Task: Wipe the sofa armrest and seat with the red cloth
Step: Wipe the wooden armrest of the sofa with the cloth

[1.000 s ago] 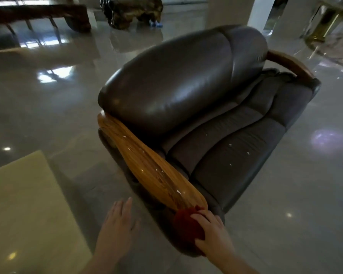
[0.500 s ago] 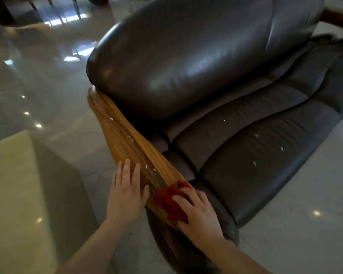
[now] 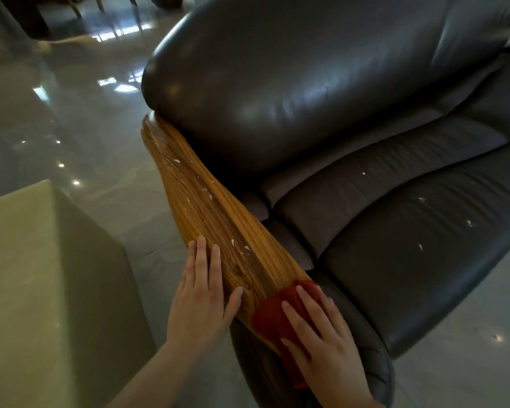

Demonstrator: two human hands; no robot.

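Note:
A dark leather sofa fills the right of the view, its seat (image 3: 409, 254) dotted with small white flecks. Its near wooden armrest (image 3: 206, 213) runs from the backrest down toward me and also carries white flecks. My right hand (image 3: 321, 343) presses flat on the red cloth (image 3: 273, 312), which lies over the front end of the armrest. My left hand (image 3: 202, 295) rests flat on the armrest's outer side, fingers spread, holding nothing.
A pale green block-like table (image 3: 42, 290) stands close on the left of the armrest. Glossy grey floor (image 3: 86, 128) surrounds the sofa. Dark furniture legs show at the far top left.
The view has moved closer to the sofa. My right hand with the cloth has come from the armrest's tip onto its top, and my left hand has settled on the armrest.

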